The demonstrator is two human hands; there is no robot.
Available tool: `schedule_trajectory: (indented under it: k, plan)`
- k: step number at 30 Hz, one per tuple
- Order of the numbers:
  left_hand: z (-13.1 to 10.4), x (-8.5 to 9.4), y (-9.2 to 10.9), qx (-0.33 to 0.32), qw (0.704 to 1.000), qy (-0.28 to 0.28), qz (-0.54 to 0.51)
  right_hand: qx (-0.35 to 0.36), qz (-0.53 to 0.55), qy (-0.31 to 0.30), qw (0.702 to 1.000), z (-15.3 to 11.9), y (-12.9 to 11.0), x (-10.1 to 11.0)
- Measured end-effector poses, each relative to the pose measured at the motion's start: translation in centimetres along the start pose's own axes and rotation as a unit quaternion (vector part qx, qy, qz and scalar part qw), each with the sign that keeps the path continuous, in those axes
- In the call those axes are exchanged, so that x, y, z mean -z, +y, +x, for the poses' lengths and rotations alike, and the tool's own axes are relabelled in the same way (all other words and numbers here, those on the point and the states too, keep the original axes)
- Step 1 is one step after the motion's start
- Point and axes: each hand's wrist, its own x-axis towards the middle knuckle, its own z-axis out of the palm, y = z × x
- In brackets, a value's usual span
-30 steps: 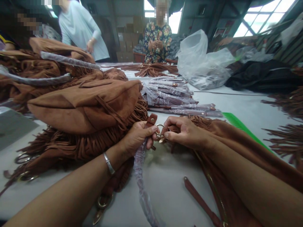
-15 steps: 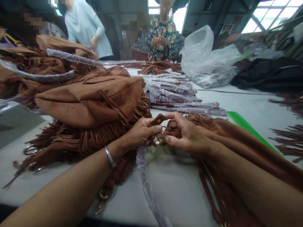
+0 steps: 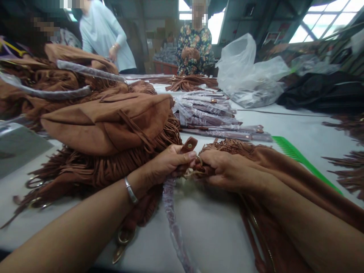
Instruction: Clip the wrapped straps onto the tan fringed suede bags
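1. Centrally, the left hand [image 3: 163,165] pinches a brown leather strap end with a round metal stud [image 3: 189,145]; its plastic-wrapped length [image 3: 171,214] runs toward 6 o'clock.
2. At the left hand's 3 o'clock, the right hand [image 3: 224,168] closes narrowly at a gold-coloured metal ring [image 3: 199,160].
3. A brown suede bag with a zip [image 3: 273,161] extends from the right hand toward 4 o'clock.
4. A fringed brown suede bag [image 3: 113,125] lies at the left hand's 10 o'clock.
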Motion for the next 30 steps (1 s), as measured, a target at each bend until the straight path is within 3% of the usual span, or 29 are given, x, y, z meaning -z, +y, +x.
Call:
schedule_trajectory:
  k: [4,8,11,16,20,23,30]
  plan:
    - [0.2,-0.5,1.3,0.027,0.998,0.000,0.058,0.013,0.030,0.005,0.999,-0.3,0.8,0.0]
    - [0.2,-1.6,1.2,-0.030,0.996,0.069,-0.057,-0.014,0.061,0.104,0.993,-0.5,1.2,0.1]
    - [-0.1,-2.4,0.6,-0.062,0.987,0.080,-0.125,-0.030,0.121,0.137,0.983,-0.7,1.0,0.1]
    - [-0.2,-2.9,1.3,-0.044,0.992,0.055,-0.107,-0.041,0.238,0.101,0.965,-0.9,0.7,0.5]
    - [-0.2,-2.8,2.8,-0.001,0.998,0.039,-0.053,-0.048,0.216,0.089,0.971,-1.0,0.7,0.9]
    - [-0.7,-2.5,3.4,0.039,0.998,0.058,-0.002,-0.050,0.196,0.084,0.976,-1.1,0.7,1.2]
    - [-0.2,-2.5,3.9,0.174,0.974,-0.013,0.146,-0.036,0.179,-0.045,0.982,-1.6,1.1,1.6]
